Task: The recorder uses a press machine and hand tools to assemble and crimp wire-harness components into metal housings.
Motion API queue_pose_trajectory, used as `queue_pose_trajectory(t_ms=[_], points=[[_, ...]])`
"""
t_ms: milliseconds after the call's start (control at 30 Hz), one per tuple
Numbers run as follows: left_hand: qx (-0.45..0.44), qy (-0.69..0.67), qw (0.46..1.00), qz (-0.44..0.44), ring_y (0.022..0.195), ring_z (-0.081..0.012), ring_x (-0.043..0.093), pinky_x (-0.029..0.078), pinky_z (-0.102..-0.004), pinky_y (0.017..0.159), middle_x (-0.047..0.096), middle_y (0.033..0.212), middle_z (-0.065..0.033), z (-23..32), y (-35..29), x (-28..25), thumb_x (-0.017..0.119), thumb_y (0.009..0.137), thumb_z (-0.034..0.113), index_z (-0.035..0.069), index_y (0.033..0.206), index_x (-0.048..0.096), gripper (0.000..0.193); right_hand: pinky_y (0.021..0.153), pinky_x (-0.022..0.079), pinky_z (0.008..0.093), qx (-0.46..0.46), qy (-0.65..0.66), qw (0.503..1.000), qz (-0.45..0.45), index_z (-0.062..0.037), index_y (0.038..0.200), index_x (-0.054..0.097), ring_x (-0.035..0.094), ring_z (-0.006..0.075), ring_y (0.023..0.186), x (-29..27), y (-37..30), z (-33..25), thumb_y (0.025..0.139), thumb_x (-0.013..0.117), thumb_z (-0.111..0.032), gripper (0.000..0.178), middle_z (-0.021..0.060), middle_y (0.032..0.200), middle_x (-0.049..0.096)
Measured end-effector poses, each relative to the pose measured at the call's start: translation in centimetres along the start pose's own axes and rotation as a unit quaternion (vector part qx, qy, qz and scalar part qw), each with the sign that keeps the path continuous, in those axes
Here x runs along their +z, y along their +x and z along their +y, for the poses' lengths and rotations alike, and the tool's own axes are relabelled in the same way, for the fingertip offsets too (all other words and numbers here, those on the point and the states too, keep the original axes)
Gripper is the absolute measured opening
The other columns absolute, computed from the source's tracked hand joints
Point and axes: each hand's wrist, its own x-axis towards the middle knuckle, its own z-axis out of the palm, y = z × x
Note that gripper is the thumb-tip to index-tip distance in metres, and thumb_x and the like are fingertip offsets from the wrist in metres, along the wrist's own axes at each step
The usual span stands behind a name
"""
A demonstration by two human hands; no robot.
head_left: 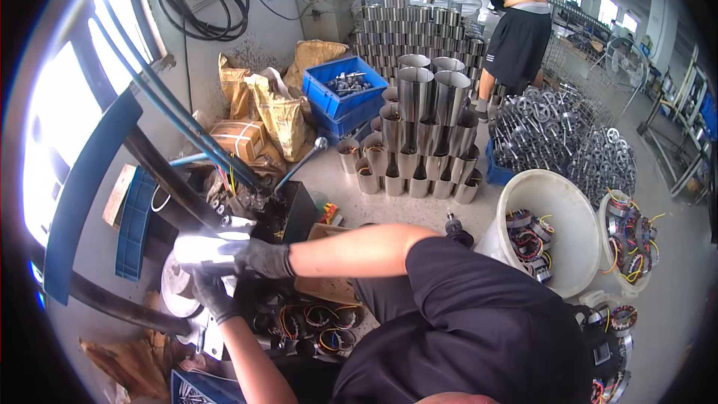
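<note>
A shiny steel cylinder point(209, 251) lies nearly level at the left, over a round metal fixture point(178, 284) on a machine. My right hand point(265, 259), in a dark glove, is closed round the cylinder's right end. Below it my left hand point(214, 295), gloved alike, presses against the cylinder's underside; its fingers are partly hidden. Glare washes out the cylinder's surface, and its inside cannot be seen. Several wound motor stators point(318, 322) with coloured wires lie just right of my left forearm.
Steel cylinders point(419, 123) stand stacked ahead. A white bucket point(557, 232) holding stators stands at right, with metal rotor parts point(538, 131) piled beyond. Blue crates point(344, 90) and sacks point(273, 108) sit at the back left. Another person point(516, 22) handles a cylinder at the far stack.
</note>
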Motion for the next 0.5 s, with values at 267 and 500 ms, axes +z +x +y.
queue_pose_trajectory(t_ms=[267,500], points=[[0.240,0.443,0.860,-0.080,0.118,-0.0277,0.058,0.045,-0.0363,0.106,0.058,0.131,-0.0173,-3.5,-0.2,9.6,0.070,0.097,0.013,-0.006,0.137,0.052,0.047,0.079,0.049,0.0436,0.182,0.264,0.897,0.303,-0.0015,0.103,0.070,0.060,0.0287,0.094,-4.5,-3.7,4.5,0.070,0.070,-0.011,0.035,0.0168,0.113,0.064],[0.169,0.748,0.630,-0.125,0.106,-0.0401,0.065,0.051,-0.0453,0.094,0.068,0.117,-0.0248,-0.8,11.5,5.9,0.060,0.100,0.031,0.000,0.127,0.062,0.041,0.078,0.045,0.0394,0.132,0.164,0.951,0.225,-0.0021,0.081,0.073,0.058,0.0253,0.082,-3.3,-2.4,5.5,0.070,0.076,-0.021,0.022,0.0137,0.088,0.067]])
